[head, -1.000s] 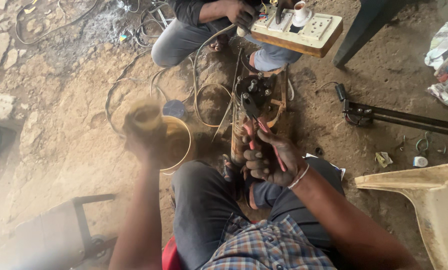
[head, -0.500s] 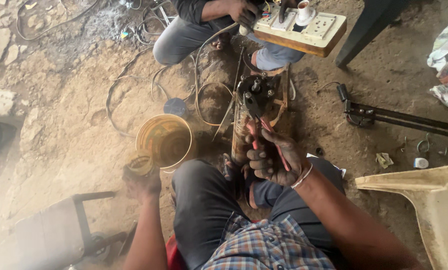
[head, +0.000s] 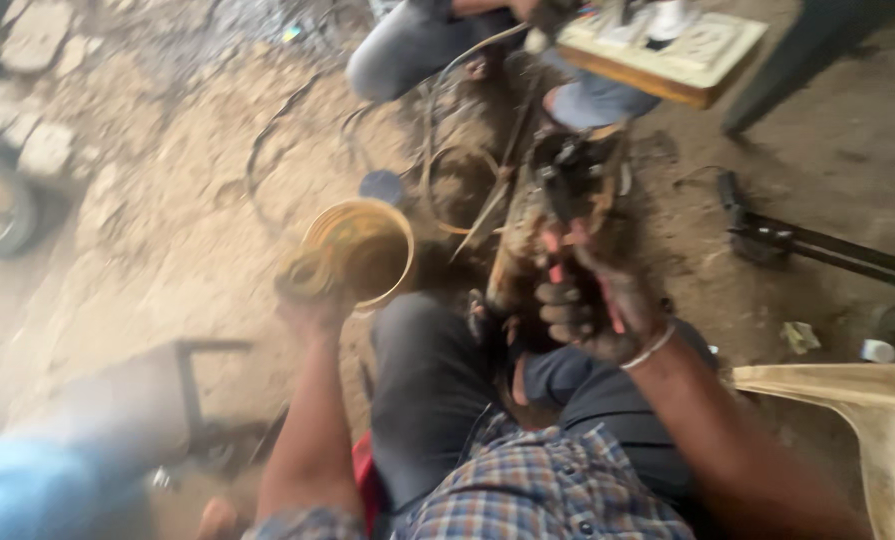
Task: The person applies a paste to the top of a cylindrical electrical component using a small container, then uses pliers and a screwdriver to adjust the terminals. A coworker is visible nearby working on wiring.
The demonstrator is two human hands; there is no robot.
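— Gripping what, those hands?
— The right hand [head: 592, 315] is clenched round red-handled pliers [head: 557, 270], steadying the greasy metal part [head: 557, 200] lying on the dirt floor [head: 167, 230] between the knees.
— And the other?
— The left hand [head: 307, 285] touches the yellow bucket [head: 362, 250] rim; blur hides whether it's closed.

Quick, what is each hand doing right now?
Left hand: at the rim of the yellow bowl; grip too blurred to tell.
Right hand: closed on red-handled pliers.
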